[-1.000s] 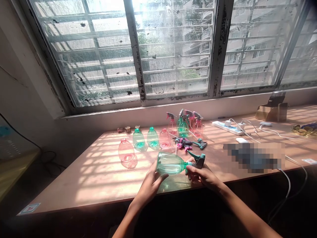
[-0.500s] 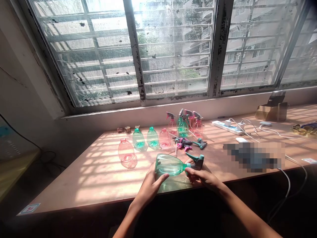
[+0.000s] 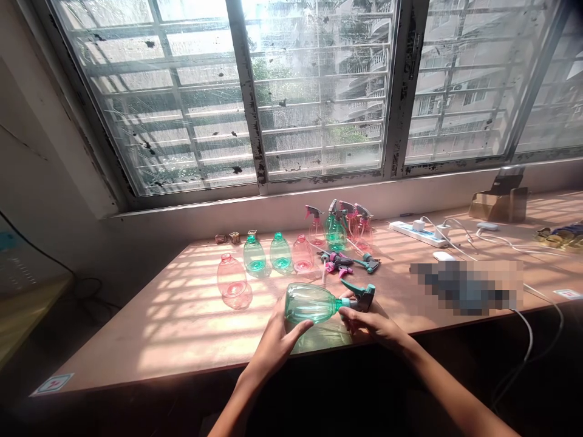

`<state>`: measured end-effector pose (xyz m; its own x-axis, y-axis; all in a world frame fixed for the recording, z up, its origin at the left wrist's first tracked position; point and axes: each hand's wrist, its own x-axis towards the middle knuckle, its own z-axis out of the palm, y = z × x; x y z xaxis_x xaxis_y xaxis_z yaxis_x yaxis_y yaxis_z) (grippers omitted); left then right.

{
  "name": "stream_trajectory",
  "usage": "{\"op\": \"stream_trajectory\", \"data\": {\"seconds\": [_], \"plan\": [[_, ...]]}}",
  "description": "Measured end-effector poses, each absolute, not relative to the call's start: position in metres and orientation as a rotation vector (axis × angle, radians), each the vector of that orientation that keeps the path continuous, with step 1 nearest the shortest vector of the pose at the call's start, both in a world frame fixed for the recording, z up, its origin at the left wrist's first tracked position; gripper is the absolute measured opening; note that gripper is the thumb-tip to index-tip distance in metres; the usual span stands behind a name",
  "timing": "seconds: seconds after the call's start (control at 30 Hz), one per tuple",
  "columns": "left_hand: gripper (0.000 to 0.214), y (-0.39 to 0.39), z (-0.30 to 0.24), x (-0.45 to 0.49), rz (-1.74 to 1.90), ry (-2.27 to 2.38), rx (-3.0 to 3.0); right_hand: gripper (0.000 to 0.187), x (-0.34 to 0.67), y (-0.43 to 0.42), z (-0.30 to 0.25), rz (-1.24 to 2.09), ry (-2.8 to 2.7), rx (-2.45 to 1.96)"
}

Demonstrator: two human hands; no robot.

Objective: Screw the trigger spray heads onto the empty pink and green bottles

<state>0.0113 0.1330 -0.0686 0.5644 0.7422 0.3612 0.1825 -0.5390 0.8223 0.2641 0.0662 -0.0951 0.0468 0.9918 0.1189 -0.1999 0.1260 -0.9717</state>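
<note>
Head view: left hand (image 3: 273, 343), right hand (image 3: 371, 325), one green bottle (image 3: 310, 302), four capless bottles (image 3: 254, 255).

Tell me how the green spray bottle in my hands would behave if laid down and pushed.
The green spray bottle, held sideways between left hand and right hand, looks empty and see-through, so probably very light. Its rounded body would likely roll, though the trigger head may stop it. Thin plastic probably flexes under a squeeze.

Both bare forearms rise from the lower edge and converge toward the centre; left hand (image 3: 277, 341) palm inward, thumb and fingers curled in a cupping grip; right hand (image 3: 374, 323) knuckles up, fingertips pinched together in a closed grip.
</note>
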Motion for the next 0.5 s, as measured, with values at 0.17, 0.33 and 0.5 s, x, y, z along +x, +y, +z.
{"op": "stream_trajectory", "data": {"seconds": [0.17, 0.33, 0.5], "plan": [[0.088, 0.138, -0.077, 0.011, 0.943, 0.744, 2.016, 0.047, 0.265, 0.066, -0.094, 1.184, -1.069, -0.991], [0.091, 0.137, -0.077, 0.01, 0.94, 0.753, 2.009, 0.048, 0.264, 0.065, -0.094, 1.185, -1.048, -1.005], [0.07, 0.135, -0.07, 0.01, 0.91, 0.723, 1.992, 0.049, 0.264, 0.066, -0.093, 1.17, -1.056, -1.002]]}}
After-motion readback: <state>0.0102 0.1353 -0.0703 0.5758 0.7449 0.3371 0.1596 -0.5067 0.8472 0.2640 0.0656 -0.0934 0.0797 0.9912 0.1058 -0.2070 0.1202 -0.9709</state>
